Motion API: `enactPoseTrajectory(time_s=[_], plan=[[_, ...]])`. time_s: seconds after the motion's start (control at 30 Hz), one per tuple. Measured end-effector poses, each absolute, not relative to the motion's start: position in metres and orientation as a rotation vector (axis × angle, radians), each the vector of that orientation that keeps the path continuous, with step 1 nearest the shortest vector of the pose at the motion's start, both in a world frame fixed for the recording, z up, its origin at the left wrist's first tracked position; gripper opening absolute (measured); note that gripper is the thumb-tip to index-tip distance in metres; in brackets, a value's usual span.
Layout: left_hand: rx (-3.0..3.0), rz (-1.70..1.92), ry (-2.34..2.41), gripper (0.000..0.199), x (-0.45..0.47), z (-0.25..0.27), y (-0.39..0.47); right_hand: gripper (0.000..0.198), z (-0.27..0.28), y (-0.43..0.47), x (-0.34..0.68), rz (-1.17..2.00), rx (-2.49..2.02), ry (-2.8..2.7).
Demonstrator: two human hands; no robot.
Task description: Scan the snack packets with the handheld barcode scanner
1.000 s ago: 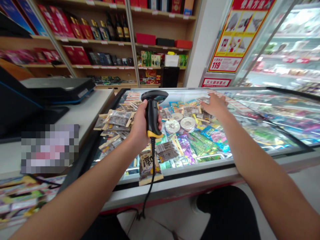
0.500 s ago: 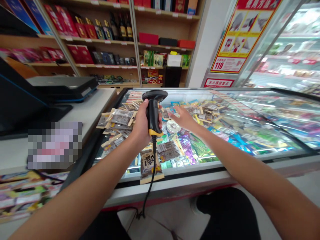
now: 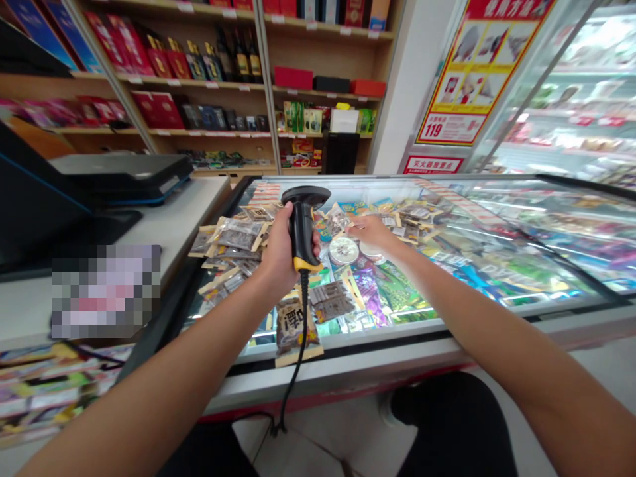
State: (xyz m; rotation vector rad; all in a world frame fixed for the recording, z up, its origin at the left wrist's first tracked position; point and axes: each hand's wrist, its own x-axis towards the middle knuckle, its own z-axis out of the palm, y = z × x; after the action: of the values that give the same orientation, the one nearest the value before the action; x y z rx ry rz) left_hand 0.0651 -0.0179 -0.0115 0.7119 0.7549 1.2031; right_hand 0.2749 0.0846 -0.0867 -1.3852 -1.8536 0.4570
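My left hand [image 3: 284, 248] is wrapped round the grip of a black and yellow barcode scanner [image 3: 303, 232], held upright above the freezer's glass top. Its cable hangs down past the front edge. Beyond the scanner, my right hand [image 3: 370, 232] pinches the edge of a small clear snack packet [image 3: 339, 217], which is tilted up from the pile. Just below that hand lie a round white-lidded tub [image 3: 344, 251] and another round lid [image 3: 372, 252], partly covered by my wrist. Brown snack packets [image 3: 238, 233] are heaped left of the scanner; another snack packet [image 3: 297, 328] lies at the front edge.
The glass-topped freezer [image 3: 387, 341] spans the front, with colourful packages showing through it. At left a counter [image 3: 199, 199] carries a dark flat device [image 3: 124, 175] and a blurred-out object [image 3: 106, 291]. Shelves with bottles and boxes [image 3: 293, 77] stand behind.
My right hand has closed its fingers on a snack packet and raised its edge. A second round lid now shows beneath my wrist. My left hand and the scanner have barely moved.
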Motion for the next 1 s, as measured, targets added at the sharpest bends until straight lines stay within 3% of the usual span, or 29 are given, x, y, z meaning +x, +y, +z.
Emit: enactPoseTrajectory(time_s=[0.23, 1.0], plan=[[0.532, 1.086, 0.724, 0.052, 0.0738, -0.0139, -0.0282, 0.015, -0.0844, 0.0782, 0.2766, 0.636, -1.252, -1.524], [0.495, 1.129, 0.711, 0.053, 0.0729, -0.0161, -0.0254, 0.015, -0.0767, 0.08, 0.2803, 0.518, -1.327, -1.542]])
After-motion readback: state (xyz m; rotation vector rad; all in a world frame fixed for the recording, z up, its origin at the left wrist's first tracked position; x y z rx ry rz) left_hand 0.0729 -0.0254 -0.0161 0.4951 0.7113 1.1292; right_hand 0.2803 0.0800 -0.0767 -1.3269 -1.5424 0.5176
